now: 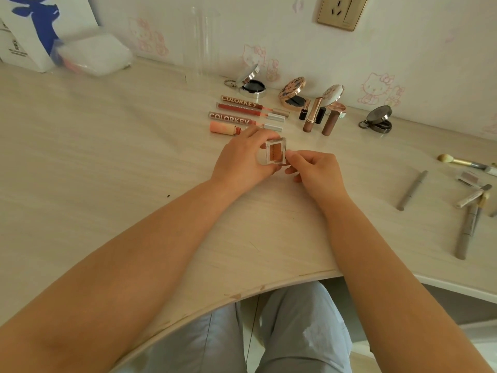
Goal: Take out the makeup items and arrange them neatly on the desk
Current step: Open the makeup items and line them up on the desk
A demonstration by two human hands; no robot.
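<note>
Above the desk's middle, my left hand [243, 160] grips a small square clear case with a brown powder pan [274, 153]. My right hand [316, 168] pinches that case's right edge with thumb and forefinger. Behind them lie several lip gloss tubes [242, 114] in a row. Lipsticks [316, 115] stand to their right. Open compacts sit along the wall: a silver one [251, 82], a gold patterned one [293, 92], a white-lidded one [333, 96] and a dark one [377, 119].
Brushes and pencils [468, 200] lie scattered at the right. A clear plastic pouch [94, 53] and a white bag with a blue print [32, 30] stand at the back left. A clear acrylic holder [200, 47] rises against the wall. The desk's curved front edge [242, 294] is near me.
</note>
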